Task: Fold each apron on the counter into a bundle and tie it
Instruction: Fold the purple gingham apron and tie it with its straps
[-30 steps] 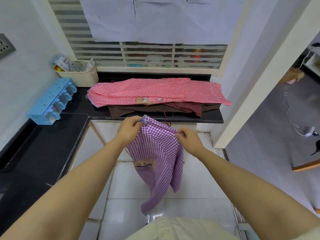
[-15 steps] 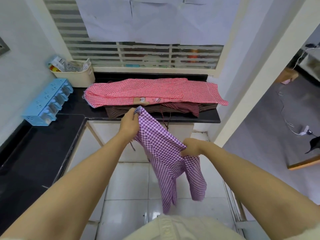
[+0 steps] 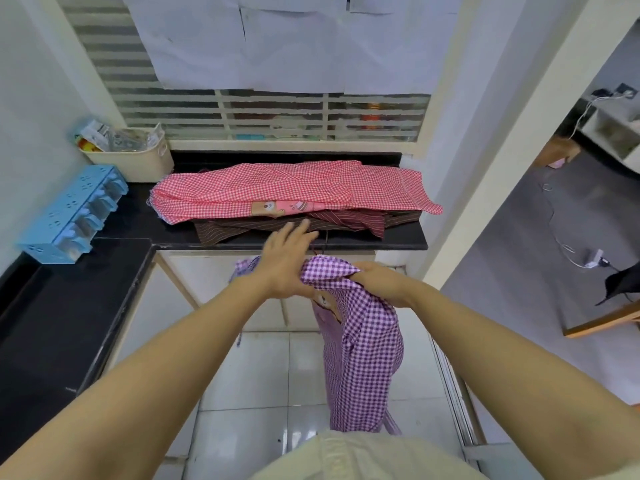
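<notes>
Head view. Print on the packets (image 3: 104, 138) in the cream bin (image 3: 138, 164) is too small to read. The only other markings are cartoon figures: a pink band (image 3: 280, 208) on the red apron (image 3: 287, 188), and a small patch (image 3: 323, 301) on the purple apron (image 3: 363, 358) that is partly hidden behind the hands.

The purple apron is a purple-and-white gingham cloth held in the air in front of the counter (image 3: 114, 223). Its top is gathered into a bunch and the rest hangs in loose vertical folds over the tiled floor (image 3: 270, 375).

The right hand (image 3: 377, 282) grips the gathered top, its fingers curled into the cloth. The left hand (image 3: 287, 261) lies flat over the same bunch, fingers straight and pointing toward the counter, with a little purple cloth showing to the left of its wrist.

On the black counter the red gingham apron lies lengthwise on top of a brown striped apron (image 3: 242, 228). A blue rack (image 3: 72, 209) stands against the left wall, near the bin.
</notes>
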